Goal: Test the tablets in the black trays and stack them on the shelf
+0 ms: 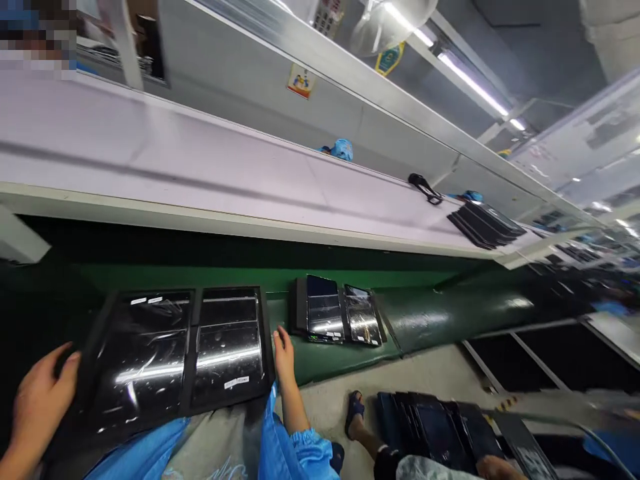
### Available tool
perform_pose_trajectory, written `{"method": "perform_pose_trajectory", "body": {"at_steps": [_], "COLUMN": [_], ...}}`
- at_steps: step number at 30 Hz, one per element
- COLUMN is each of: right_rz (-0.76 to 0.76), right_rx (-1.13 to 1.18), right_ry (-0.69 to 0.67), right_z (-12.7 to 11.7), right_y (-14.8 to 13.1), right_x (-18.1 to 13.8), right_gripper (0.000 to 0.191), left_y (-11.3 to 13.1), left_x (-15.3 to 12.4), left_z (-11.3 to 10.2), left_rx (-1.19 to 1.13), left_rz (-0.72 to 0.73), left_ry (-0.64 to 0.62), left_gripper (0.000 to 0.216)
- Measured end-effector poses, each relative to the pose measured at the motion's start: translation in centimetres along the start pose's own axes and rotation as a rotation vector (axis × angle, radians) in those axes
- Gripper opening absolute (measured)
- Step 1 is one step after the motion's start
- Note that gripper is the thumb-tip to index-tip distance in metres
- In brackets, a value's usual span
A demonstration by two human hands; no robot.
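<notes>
My left hand [47,393] and right hand [285,353] are half curled by the black tray [191,363], at seven o'clock; I can't tell if they grip. I think I'm carrying it; its two screens [227,347] must lie flat next.

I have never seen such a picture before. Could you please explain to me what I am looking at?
There is no machine here: these are a person's own bare hands, seen by a camera worn on the head, looking forward and down. In front of the body is a dark tray with two glossy dark panels carrying small white labels. The left hand is open beside its left edge; the right hand is at its right edge. Whether either has a grip, I cannot tell. Farther right, two similar panels lie on a green surface, below a white shelf.
</notes>
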State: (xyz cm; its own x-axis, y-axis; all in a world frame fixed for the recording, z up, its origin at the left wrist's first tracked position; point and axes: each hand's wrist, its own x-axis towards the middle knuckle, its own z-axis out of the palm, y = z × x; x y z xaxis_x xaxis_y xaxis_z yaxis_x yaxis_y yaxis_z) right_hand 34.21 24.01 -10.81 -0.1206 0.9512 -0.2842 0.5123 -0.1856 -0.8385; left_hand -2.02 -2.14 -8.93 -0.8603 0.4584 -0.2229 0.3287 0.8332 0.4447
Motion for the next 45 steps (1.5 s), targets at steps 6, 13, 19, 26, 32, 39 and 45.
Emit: {"method": "perform_pose_trajectory", "body": {"at_steps": [6, 13, 19, 26, 32, 39, 45], "right_rz": [-0.484, -0.492, -0.542, -0.833, -1.209, -1.278, -1.370], "right_rx": [-0.320, -0.616, -0.644, -0.621, -0.541, -0.582, -0.672], "right_ry": [-0.104, -0.031, -0.084, -0.472, -0.902, -0.926, -0.957], "right_z": [5.0, 8.0, 7.5, 7.2, 8.7, 8.1, 6.7], "right_y": [-6.2, -5.9, -6.3, -5.5, -3.6, -3.3, -3.3], "right_x": [4.0, 4.5, 4.3, 1.9, -2.8, -2.3, -1.3], "right_gripper": [0.047, 0.054, 0.053, 0.037, 0.026, 0.038, 0.041], "left_y": [9.7, 15.4, 14.9, 8.8, 2.9, 2.2, 0.5], "left_x": [4.6, 5.3, 3.9, -5.6, -13.7, -11.8, -10.8], "left_z": [6.2, 9.2, 9.7, 8.7, 7.1, 6.9, 7.9], "left_rx": [-0.072, 0.108, 0.154, 0.294, 0.197, 0.122, 0.012], "left_rz": [0.641, 0.512, 0.489, 0.338, -0.128, -0.265, -0.241], "left_ry": [0.040, 0.109, 0.106, 0.111, 0.352, 0.349, 0.414], "left_gripper": [0.047, 0.045, 0.048, 0.060, 0.070, 0.068, 0.063]}}
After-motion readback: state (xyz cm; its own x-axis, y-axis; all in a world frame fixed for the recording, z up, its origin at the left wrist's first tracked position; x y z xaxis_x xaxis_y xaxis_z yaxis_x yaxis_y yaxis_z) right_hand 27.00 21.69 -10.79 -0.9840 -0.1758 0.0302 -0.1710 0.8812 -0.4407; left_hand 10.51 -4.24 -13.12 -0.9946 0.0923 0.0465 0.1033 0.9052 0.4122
